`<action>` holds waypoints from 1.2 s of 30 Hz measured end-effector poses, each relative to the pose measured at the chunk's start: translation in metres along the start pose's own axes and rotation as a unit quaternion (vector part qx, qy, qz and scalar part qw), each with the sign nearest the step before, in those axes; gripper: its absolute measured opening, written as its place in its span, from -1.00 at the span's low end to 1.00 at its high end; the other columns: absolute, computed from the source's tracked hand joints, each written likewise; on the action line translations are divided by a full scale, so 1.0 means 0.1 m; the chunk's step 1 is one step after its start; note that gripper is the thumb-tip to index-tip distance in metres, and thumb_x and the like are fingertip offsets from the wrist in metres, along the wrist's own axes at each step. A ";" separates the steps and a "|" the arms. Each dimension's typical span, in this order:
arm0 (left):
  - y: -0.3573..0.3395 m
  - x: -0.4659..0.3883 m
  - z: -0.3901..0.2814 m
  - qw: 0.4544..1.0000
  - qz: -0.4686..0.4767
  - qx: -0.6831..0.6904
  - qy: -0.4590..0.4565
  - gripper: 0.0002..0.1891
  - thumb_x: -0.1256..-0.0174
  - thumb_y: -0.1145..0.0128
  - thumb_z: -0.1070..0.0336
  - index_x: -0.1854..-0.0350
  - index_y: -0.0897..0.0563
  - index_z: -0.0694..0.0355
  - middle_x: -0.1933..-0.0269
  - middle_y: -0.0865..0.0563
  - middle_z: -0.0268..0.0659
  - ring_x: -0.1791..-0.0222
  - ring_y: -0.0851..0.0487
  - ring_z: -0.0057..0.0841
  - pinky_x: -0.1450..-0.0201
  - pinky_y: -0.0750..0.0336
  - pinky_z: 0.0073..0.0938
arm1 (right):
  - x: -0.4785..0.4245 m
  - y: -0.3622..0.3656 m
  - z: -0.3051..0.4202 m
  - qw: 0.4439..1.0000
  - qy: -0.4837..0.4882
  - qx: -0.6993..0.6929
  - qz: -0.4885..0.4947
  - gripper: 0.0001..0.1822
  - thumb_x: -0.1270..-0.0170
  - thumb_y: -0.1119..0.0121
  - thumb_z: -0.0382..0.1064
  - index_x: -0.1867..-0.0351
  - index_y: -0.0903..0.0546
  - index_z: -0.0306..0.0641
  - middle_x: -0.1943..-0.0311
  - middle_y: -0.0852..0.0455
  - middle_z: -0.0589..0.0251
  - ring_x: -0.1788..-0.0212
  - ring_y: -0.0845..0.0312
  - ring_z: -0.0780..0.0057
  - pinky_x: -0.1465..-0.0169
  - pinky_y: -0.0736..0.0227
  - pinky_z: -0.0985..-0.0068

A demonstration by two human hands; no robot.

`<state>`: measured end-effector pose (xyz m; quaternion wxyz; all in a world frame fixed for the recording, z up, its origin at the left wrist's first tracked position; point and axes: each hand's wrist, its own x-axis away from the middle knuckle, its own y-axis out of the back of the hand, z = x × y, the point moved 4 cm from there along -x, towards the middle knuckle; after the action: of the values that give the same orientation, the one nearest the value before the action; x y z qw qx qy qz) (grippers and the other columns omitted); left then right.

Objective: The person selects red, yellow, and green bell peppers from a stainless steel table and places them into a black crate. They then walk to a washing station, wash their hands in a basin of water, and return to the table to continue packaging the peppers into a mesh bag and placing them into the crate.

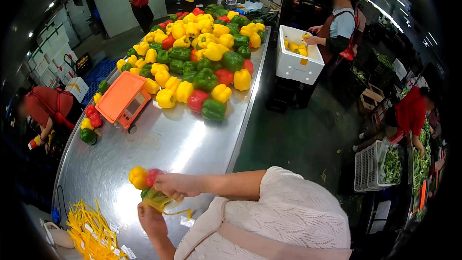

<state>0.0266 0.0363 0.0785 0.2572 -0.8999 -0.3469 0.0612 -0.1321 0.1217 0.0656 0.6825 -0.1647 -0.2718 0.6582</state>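
Observation:
Near the front of the steel table, a yellow bell pepper [138, 177], a red bell pepper [154, 176] and a partly hidden green bell pepper [144, 193] sit close together. My right hand [177, 186] reaches across from the right and grips a yellow net bag [157, 201] just beside them. Below it, my left hand [153, 219] pinches the same net at its lower left edge. A loose yellow strip trails from the net toward my apron. My fingers hide part of the red pepper, and how far the net encloses the peppers cannot be told.
Yellow net bags with tags [92, 229] lie at lower left. Beyond stand an orange weighing scale [122, 97] and a large pile of bell peppers [195, 54] on the steel table [180, 144]. Right of it, a person works at a white foam box [299, 66]. Other people stand around.

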 end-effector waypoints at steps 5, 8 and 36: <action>-0.13 0.00 -0.17 0.993 0.029 0.112 0.023 -0.85 -0.42 -0.11 0.28 0.12 -0.43 0.16 0.26 -0.58 -0.32 0.37 -0.55 -0.57 0.34 -0.46 -0.52 | 0.04 0.01 0.08 0.962 0.105 0.247 -0.049 -0.76 -0.34 -0.16 -0.23 0.00 -0.57 -0.19 0.32 -0.60 0.36 0.37 -0.45 0.66 0.32 -0.37 0.60; -0.26 0.01 -0.01 0.990 0.076 -0.020 0.116 -0.88 -0.31 -0.10 0.41 0.19 -0.44 0.17 0.43 -0.49 -0.39 0.62 -0.33 -0.70 0.63 -0.19 -0.63 | 0.02 0.18 0.09 0.994 0.089 -0.022 -0.055 -0.76 -0.42 -0.01 -0.28 -0.05 -0.52 -0.19 0.38 -0.57 0.38 0.44 -0.40 0.70 0.43 -0.30 0.67; 0.07 -0.03 0.02 0.987 -0.046 0.132 0.084 -0.82 -0.46 -0.11 0.27 -0.01 -0.52 0.16 0.43 -0.57 -0.48 0.54 -0.44 -0.72 0.46 -0.32 -0.52 | 0.01 0.00 -0.10 0.959 -0.153 0.234 -0.047 -0.82 -0.35 -0.20 -0.21 0.09 -0.59 -0.19 0.52 -0.43 0.51 0.57 -0.24 0.77 0.50 -0.12 0.70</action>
<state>0.0283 0.0308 0.0735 0.4043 -0.8433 -0.3537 0.0183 -0.1260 0.1241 0.0581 0.6823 0.1152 -0.2182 0.6882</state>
